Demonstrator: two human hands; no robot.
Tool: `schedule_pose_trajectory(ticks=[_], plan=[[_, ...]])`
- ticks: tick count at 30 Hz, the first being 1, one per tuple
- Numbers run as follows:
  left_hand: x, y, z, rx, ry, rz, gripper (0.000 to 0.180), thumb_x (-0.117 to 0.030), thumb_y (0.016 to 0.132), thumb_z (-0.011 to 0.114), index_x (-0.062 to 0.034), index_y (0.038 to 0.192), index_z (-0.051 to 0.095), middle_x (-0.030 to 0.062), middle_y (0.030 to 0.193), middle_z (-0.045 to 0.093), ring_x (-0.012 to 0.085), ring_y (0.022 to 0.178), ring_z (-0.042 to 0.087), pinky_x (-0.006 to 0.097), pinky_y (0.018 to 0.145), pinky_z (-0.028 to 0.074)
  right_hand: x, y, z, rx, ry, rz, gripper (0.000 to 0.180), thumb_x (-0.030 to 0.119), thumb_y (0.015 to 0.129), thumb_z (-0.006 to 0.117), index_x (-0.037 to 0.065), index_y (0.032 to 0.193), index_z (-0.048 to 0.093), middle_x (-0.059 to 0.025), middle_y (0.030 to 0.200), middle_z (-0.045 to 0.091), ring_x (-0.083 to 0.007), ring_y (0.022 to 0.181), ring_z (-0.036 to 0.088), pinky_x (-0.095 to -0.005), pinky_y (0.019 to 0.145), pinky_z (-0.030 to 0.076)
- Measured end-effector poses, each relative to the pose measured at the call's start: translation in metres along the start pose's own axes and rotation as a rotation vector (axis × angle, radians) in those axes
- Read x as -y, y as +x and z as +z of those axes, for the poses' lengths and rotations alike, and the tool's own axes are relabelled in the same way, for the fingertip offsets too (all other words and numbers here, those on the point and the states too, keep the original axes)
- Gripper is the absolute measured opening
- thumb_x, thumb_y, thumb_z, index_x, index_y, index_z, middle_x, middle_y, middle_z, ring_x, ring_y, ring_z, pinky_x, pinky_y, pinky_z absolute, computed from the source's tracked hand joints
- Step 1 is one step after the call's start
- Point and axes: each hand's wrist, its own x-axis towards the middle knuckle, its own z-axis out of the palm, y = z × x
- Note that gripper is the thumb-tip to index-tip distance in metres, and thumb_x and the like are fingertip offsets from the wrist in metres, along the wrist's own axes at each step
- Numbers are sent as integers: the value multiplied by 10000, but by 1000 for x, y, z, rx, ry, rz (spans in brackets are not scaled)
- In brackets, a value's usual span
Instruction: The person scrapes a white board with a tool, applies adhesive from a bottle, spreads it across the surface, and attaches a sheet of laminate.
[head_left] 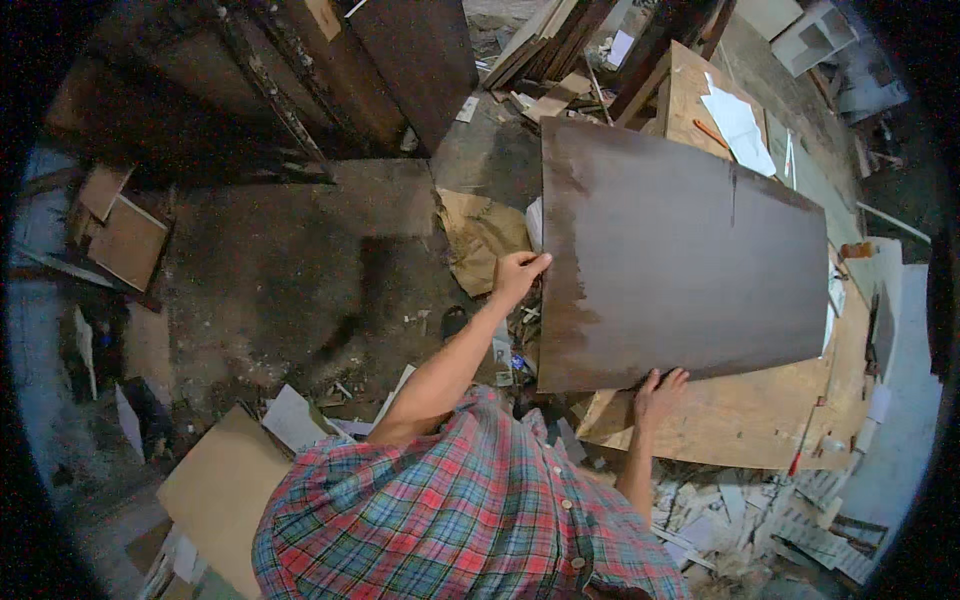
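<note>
A large dark brown board (690, 260), wood-like and flat, lies over a pale plywood worktable (740, 425), and its left part juts past the table's edge. Rough, darker patches run along its left side. My left hand (518, 277) pinches that left edge, thumb on top and the other fingers partly hidden. At the near edge my right hand (660, 393) grips the same board, with fingertips showing over the rim. White paper sheets (740, 125) and an orange-handled tool (710, 133) rest on the table beyond the board.
Tall dark panels (380, 70) stand at the back left. Crumpled brown paper (480, 235) lies on the floor beside the board. A tan sheet (225, 495) leans at the lower left. Scraps (735, 510) litter the floor near the table; stacked planks (550, 45) stand at the back.
</note>
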Motion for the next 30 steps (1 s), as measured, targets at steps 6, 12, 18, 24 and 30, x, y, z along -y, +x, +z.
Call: schedule_pose_trajectory(ticks=[6, 12, 18, 24, 30], plan=[[-20, 56, -1, -19, -217, 1, 347, -312, 853, 775, 33, 883, 750, 26, 746, 701, 97, 649, 598, 294, 597, 476, 53, -37, 17, 84, 67, 34, 716, 418, 1036, 447, -63, 1525, 241, -304, 1594, 167, -445, 1469, 213, -487, 1185, 231], [-21, 81, 7, -13, -134, -73, 406, -385, 851, 767, 19, 819, 739, 25, 712, 688, 100, 624, 585, 310, 580, 455, 49, -37, 19, 130, 100, 113, 746, 428, 1017, 479, -63, 1524, 237, -315, 1584, 183, -461, 1465, 202, -485, 1192, 215], [-4, 64, -5, 101, -48, -128, 436, -425, 855, 768, 5, 919, 752, 6, 749, 691, 117, 690, 635, 296, 608, 501, 62, -24, -3, 214, -40, 97, 779, 437, 974, 535, -79, 1502, 287, -337, 1539, 284, -497, 1416, 300, -507, 1164, 279], [18, 7, -19, 367, 84, -15, 402, -396, 863, 767, -3, 797, 721, 21, 611, 616, 106, 511, 572, 301, 484, 459, 62, -27, 6, 230, 12, 152, 782, 485, 985, 487, -55, 1514, 286, -320, 1550, 280, -462, 1450, 253, -510, 1173, 259], [47, -11, -29, 585, 452, 245, 476, -497, 854, 719, -21, 841, 726, 89, 672, 672, 179, 596, 635, 357, 544, 487, 82, -39, -1, 182, -123, 97, 779, 476, 994, 495, -66, 1511, 283, -320, 1573, 218, -484, 1437, 259, -505, 1177, 256]])
